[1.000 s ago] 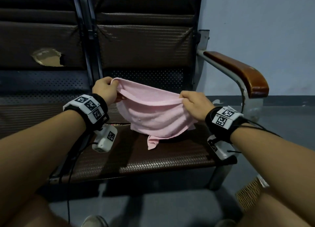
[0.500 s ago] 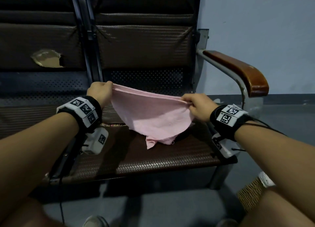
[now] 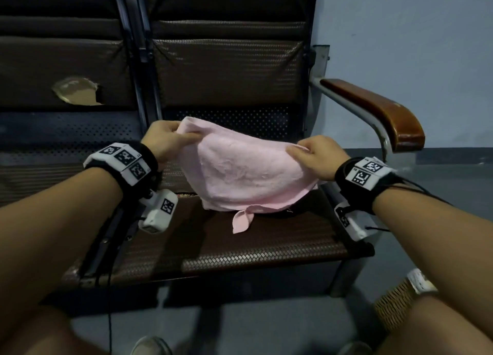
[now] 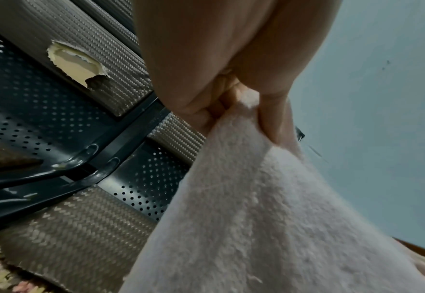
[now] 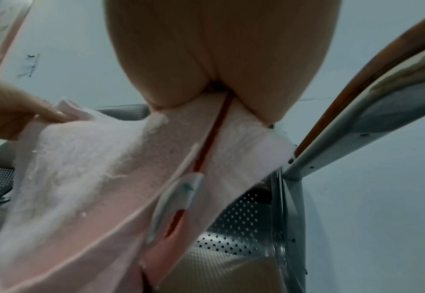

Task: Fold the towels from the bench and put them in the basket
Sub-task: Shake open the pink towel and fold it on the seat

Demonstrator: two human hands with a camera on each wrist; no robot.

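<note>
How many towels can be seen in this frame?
1. The pink towel hangs over the bench seat, pinched at its top edge by the left hand and the right hand. Others may lie out of view.

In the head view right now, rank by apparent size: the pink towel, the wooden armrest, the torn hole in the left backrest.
1. pink towel, the largest, held between left hand and right hand.
2. wooden armrest.
3. torn hole, the smallest; it sits farther back, so its true size is unsure.
</note>
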